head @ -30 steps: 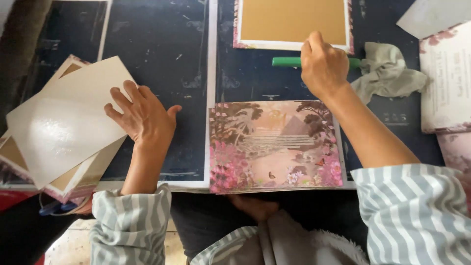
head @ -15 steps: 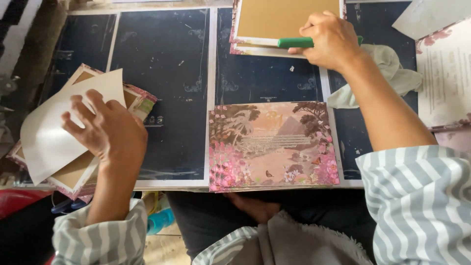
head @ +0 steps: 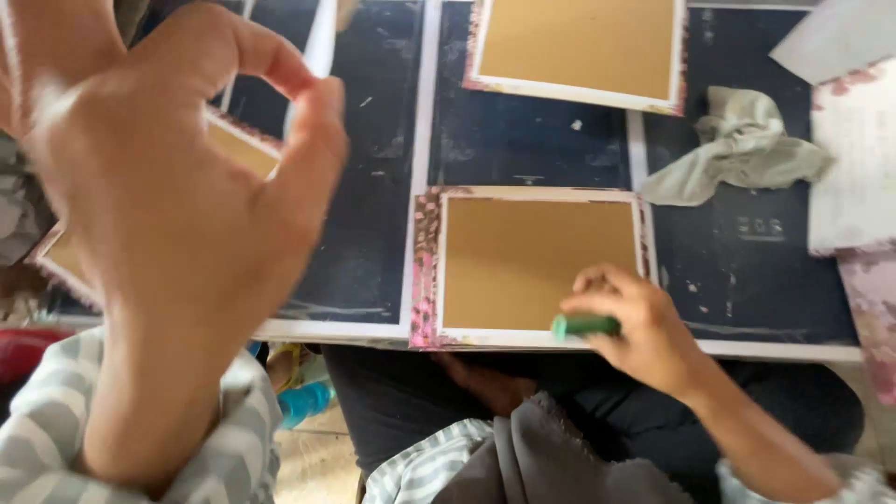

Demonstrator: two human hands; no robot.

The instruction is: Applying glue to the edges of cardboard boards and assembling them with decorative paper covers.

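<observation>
My left hand (head: 177,205) is raised close to the camera and blurred, its thumb and forefinger pinching the edge of a white sheet (head: 320,42). My right hand (head: 635,322) grips a green glue stick (head: 583,326) at the near edge of a card (head: 537,261). That card lies brown side up with a floral border, on the dark mat (head: 373,187) in front of me. A second brown-faced card (head: 579,42) lies farther back.
A crumpled grey-green cloth (head: 737,149) sits right of the cards. Floral and white papers (head: 854,168) lie at the right edge. A stack of cards (head: 238,149) shows at the left, mostly hidden behind my left hand. My lap is below the table edge.
The near card now lies brown side up instead of floral side up. My right hand brought the green stick from the far card to the near one. My left hand lifted a white sheet toward the camera.
</observation>
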